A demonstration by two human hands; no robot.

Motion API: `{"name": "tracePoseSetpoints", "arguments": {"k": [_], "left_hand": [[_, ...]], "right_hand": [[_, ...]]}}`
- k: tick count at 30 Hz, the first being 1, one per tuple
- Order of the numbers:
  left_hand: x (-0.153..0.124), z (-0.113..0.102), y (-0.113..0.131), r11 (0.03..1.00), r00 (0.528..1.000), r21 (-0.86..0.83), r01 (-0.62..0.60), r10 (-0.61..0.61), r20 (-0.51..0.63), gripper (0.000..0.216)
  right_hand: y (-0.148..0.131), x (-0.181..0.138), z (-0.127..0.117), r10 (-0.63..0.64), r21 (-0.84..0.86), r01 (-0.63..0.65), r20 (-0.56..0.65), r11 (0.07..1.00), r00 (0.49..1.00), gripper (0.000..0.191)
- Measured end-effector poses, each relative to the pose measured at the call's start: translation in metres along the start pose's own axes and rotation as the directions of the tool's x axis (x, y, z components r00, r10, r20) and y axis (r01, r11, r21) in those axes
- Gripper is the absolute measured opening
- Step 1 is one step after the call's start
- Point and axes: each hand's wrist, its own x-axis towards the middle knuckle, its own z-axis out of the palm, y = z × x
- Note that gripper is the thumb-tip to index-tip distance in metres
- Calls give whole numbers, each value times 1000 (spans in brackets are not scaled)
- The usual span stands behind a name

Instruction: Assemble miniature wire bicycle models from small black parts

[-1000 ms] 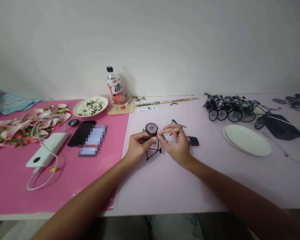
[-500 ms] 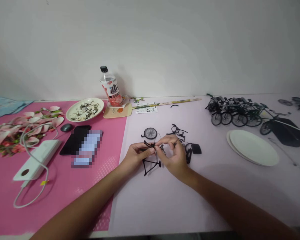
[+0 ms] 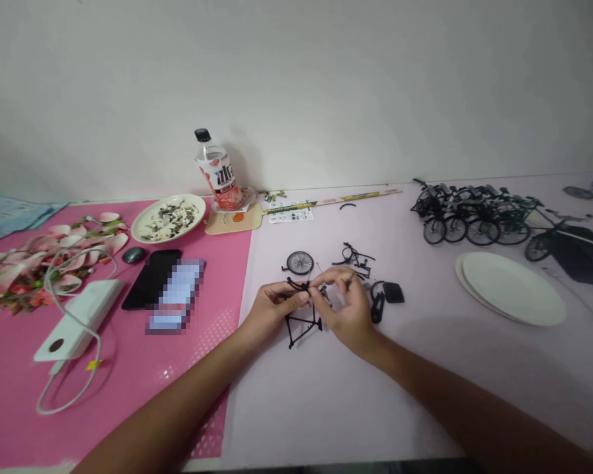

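In the head view my left hand [image 3: 277, 308] pinches a black model bicycle frame [image 3: 304, 321] near its upper end. The frame's tubes hang down below my fingers. My right hand [image 3: 348, 306] has its thumb and forefinger closed at that same end, and its other fingers are curled. Whether a tiny separate part sits in that pinch is hidden. Just beyond my hands lies a small spoked wheel [image 3: 300, 263]. Behind my right hand are thin black bicycle parts [image 3: 360, 260], and to its right lies a flat black piece [image 3: 393, 292].
Several model bicycles [image 3: 469, 214] stand at the back right, behind stacked white plates [image 3: 514, 289]. On the left are a phone [image 3: 151, 280], a white power strip [image 3: 79, 320], artificial flowers [image 3: 54, 263] and a bowl of bits [image 3: 169, 218]. A bottle [image 3: 220, 171] stands by the wall.
The camera view has shifted slightly, so most of the table's things appear a little farther right. Both hands keep nearly the same hold on the bicycle frame.
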Motion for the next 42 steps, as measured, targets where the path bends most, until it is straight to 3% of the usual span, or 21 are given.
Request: {"name": "tracePoseSetpoints", "arguments": {"k": [4, 10, 19, 34, 42], "left_hand": [[1, 1, 0, 999, 1000, -41, -7, 7, 4, 30], [3, 4, -2, 998, 999, -62, -28, 29, 19, 35], [1, 8, 1, 989, 990, 52, -138, 138, 5, 33], [0, 12, 6, 964, 975, 154, -219, 224, -14, 43], [0, 14, 6, 943, 959, 195, -269, 281, -33, 42]], "right_hand": [[2, 1, 0, -49, -11, 49, 2, 999, 999, 39], [1, 0, -2, -36, -69, 35, -20, 997, 999, 25], [9, -2, -4, 34, -41, -36, -27, 999, 999, 19], [13, -1, -3, 82, 51, -81, -31, 995, 996, 35], [14, -2, -2, 135, 105, -133, -4, 986, 991, 34]]}}
